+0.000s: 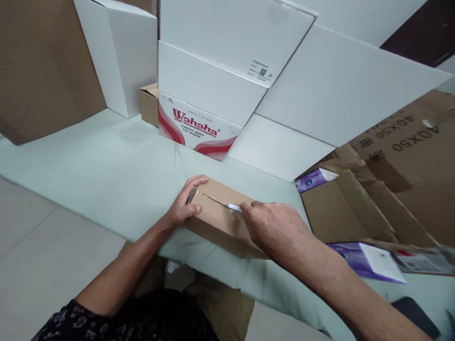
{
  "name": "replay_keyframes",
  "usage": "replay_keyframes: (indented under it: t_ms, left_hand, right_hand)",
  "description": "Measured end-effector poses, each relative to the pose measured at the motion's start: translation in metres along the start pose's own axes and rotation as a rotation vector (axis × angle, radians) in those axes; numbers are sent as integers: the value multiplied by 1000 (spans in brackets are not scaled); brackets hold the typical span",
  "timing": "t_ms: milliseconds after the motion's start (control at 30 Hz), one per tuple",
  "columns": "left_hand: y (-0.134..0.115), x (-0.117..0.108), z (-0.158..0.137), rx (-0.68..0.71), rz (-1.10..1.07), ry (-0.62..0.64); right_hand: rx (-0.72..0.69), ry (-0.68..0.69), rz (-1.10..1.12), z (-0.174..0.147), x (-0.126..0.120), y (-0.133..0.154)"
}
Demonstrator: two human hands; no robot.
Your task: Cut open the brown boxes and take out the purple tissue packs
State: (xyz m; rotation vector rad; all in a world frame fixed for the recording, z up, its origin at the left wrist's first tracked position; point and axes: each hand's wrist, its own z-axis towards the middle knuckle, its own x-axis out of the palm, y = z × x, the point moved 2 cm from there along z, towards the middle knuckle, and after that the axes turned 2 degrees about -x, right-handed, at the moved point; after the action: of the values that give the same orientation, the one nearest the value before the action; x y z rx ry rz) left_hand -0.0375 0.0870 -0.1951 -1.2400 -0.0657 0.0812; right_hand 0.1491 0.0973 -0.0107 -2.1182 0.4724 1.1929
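A small brown cardboard box (214,191) lies closed on the pale green cloth, with a seam along its top. My left hand (184,201) grips the box's left end, thumb on the top face and fingers round the far edge. My right hand (268,221) is closed over the right part of the box. From its fingertips sticks out a thin blade, apparently of a knife (233,207), its tip at the seam. The knife's handle is hidden in the hand.
The cloth-covered table (98,158) carries a white Wahaha carton (199,128), a tall white box (130,58) and a large brown carton (46,54). Rightward are an opened brown box (343,207), purple-and-white boxes (367,262) and a dark flat object (416,315).
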Motion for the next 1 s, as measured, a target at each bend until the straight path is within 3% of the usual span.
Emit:
replay_keyframes:
  t_ms: [167,367,567,667,833,1000]
  left_hand:
    - [3,-2,-1,-28,-7,-14]
    - [5,-2,-2,-39,81,-35]
    - [-1,-3,-5,18,144,-57]
    - [-23,-12,-3,117,326,40]
    - [-75,-15,16,295,798,368]
    - [-88,-1,35,170,900,522]
  right_hand:
    - [-19,38,-37,-11,-1,-12]
    - [-58,-13,-31,-11,0,-10]
    - [17,50,19,-12,4,-13]
    - [15,18,56,-14,11,-14]
    - [-25,-20,55,-13,11,-16]
    - [-79,-26,8,-5,-2,-14]
